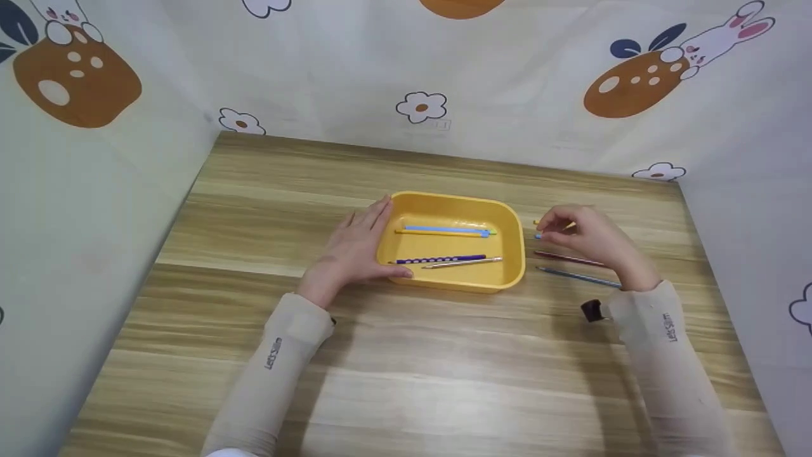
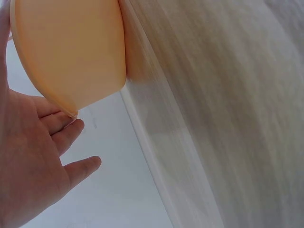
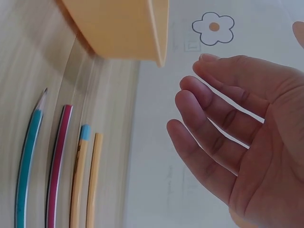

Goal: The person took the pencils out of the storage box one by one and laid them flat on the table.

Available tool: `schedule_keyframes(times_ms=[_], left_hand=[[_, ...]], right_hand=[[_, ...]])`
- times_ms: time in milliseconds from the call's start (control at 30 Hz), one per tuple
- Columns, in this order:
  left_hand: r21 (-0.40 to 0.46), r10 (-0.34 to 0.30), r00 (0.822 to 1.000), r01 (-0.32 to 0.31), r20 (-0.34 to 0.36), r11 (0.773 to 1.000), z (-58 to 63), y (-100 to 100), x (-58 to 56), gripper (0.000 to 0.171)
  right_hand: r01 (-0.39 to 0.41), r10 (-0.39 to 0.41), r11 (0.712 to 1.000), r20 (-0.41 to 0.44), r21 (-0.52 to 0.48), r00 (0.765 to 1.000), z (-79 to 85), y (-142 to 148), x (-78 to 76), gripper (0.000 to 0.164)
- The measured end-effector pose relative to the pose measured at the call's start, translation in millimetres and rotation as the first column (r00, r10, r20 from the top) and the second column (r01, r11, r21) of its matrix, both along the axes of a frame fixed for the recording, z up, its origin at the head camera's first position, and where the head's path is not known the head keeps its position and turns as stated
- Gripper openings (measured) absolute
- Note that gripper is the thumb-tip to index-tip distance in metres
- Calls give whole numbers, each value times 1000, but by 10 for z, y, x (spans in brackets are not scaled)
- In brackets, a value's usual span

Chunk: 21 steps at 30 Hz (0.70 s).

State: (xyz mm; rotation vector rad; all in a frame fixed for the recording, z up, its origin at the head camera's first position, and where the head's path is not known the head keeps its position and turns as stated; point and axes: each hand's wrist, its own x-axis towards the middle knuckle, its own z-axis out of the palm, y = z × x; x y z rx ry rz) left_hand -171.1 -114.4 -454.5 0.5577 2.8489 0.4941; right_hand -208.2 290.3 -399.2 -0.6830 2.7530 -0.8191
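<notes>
My left hand (image 1: 355, 251) rests against the left end of a yellow plastic tray (image 1: 517, 254), its fingers stretched along the outside and the thumb lying over the near rim. Inside the tray are a light blue pencil (image 1: 438, 228), a yellow pencil (image 1: 431, 233), a purple pencil with pale spots (image 1: 457, 258) and a silvery pencil (image 1: 469, 261). To the right, my right hand (image 1: 590, 231) hovers over loose pencils, fingers loosely bent and nothing held. Below it lie a teal pencil (image 3: 28, 166), a dark red pencil (image 3: 58, 166), a blue-ended yellow pencil (image 3: 80, 175) and a plain yellow pencil (image 3: 94, 175).
The wood-grain table (image 1: 431, 381) meets pale curtains (image 1: 507, 95) printed with flowers and rabbits at its back and sides. A black strap piece (image 1: 592, 311) sticks out from the right sleeve (image 1: 660, 355).
</notes>
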Motion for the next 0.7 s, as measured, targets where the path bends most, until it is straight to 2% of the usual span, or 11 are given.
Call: schedule_keyframes(times_ms=[133, 700], left_hand=[[15, 4, 1000, -4, 6, 1000, 1, -1, 2, 130], [-14, -8, 1000, 8, -5, 1000, 5, -3, -6, 132]], right_hand=[[-21, 21, 1000, -15, -14, 1000, 27, -81, -29, 8], [-61, 62, 998, 48, -14, 997, 181, -470, -136, 13]])
